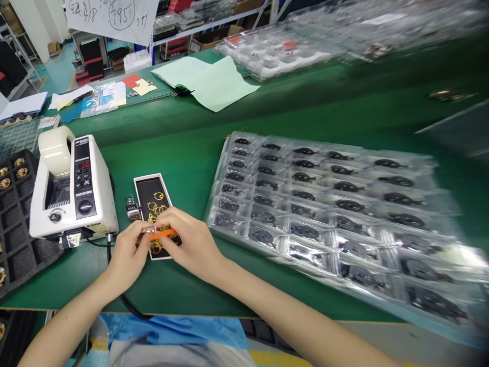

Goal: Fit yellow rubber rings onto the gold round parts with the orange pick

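I have the left hand (pixel 128 257) and right hand (pixel 193 245) with both grips clamped on a small orange-and-metal piece (pixel 162 234), held over a black tray of gold parts (pixel 155 201), near the worktop's front edge (pixel 183 300).

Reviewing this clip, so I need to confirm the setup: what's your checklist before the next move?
1. Orange item held: ok, pinched between the left hand and right hand.
2. White-rimmed black box steady: ok, flat on the green bench mat, under the hands.
3. Gold parts in the box: cannot tell, partly hidden by the hands.
4. Tally counter reading: cannot tell, too small.
5. Black cable away from the left hand: not ok, it runs close beneath the wrist.
6. Clear blister tray: ok, black parts sit in its pockets; the far right end is blurred.
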### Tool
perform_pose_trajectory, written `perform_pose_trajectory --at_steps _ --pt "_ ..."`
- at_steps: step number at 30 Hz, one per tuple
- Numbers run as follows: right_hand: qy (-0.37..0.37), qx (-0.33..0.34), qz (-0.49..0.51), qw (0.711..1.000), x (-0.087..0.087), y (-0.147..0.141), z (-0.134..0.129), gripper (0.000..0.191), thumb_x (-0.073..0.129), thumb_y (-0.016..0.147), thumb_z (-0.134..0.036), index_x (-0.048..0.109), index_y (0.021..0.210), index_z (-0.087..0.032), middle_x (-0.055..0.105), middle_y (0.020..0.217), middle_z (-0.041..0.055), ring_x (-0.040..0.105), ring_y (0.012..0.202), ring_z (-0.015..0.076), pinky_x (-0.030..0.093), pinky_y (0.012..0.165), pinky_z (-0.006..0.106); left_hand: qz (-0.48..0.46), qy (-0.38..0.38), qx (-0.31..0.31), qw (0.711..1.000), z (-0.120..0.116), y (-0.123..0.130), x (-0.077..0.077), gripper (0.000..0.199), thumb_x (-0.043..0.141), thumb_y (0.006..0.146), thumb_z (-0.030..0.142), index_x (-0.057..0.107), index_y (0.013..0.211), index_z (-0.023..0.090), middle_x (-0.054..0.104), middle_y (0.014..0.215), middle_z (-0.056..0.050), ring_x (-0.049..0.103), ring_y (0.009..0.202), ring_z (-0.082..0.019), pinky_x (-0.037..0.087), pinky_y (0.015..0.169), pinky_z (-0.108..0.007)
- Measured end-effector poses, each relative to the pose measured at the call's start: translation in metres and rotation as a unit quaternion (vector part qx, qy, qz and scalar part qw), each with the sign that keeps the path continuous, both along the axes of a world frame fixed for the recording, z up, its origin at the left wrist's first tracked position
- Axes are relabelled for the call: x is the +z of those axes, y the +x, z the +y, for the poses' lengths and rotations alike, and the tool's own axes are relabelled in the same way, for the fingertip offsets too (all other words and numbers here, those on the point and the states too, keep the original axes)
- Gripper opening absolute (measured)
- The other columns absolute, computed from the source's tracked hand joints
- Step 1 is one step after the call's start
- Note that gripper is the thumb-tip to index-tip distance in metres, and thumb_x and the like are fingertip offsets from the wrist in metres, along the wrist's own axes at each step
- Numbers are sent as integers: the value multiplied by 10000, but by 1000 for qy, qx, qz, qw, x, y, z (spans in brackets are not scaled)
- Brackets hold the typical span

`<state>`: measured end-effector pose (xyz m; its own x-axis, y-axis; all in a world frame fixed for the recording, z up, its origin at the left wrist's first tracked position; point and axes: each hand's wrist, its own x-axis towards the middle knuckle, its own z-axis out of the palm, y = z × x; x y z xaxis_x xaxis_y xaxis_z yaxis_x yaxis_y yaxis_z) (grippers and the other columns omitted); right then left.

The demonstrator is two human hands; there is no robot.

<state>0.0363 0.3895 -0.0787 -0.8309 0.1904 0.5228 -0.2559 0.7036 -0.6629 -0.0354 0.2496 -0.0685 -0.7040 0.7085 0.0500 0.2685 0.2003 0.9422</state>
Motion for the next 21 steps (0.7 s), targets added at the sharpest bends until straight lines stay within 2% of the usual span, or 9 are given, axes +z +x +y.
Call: perform_pose_trajectory --at_steps 2,5,7,9,11,13,16,21 --pt "90 -32 115 989 1 5 -2 139 516 861 -107 600 909 -207 644 818 42 601 729 153 459 603 254 61 21 18 998 -1 -1 6 166 543 854 173 704 888 195 625 915 -64 598 848 -185 495 731 -284" --pt "173 -48 215 960 3 13 -5 187 551 847 -103 642 922 -247 661 759 13 553 603 121 425 539 244 85 42 60 994 -1 -2 11 110 616 793 170 719 765 199 597 757 -33 556 724 -164 462 652 -266" --pt "212 -40 238 947 4 16 -7 196 548 848 -104 660 887 -259 672 726 2 514 549 113 397 505 248 20 38 87 995 0 -2 13 52 663 758 190 691 715 186 609 682 -14 543 661 -146 445 615 -250" --pt "237 -58 238 940 4 15 -8 192 538 860 -108 665 876 -251 693 736 12 511 547 117 388 495 254 -85 42 102 990 0 -2 14 95 708 725 232 640 697 173 623 633 7 548 595 -124 441 573 -231" --pt "247 -90 222 939 4 12 -8 173 533 876 -117 658 888 -237 714 777 31 525 562 123 402 507 258 -179 51 93 978 1 -2 15 190 734 709 292 589 702 169 621 580 28 548 511 -104 442 519 -214" --pt "242 -116 201 942 3 8 -7 151 533 885 -121 645 881 -223 724 817 49 546 583 129 419 525 260 -233 56 74 968 2 0 16 255 742 711 349 564 735 168 620 536 39 550 454 -99 446 477 -207" --pt "225 -114 172 952 0 3 -4 144 528 880 -101 624 866 -207 725 839 63 585 633 143 444 554 261 -262 72 64 960 4 3 16 311 754 706 383 565 819 162 646 557 34 586 465 -106 479 478 -209" --pt "210 -70 166 961 -6 2 -1 176 521 868 -77 615 956 -196 725 823 63 622 665 159 456 578 279 -265 74 71 959 3 10 16 318 730 741 339 577 958 164 664 619 30 617 516 -105 505 514 -202"
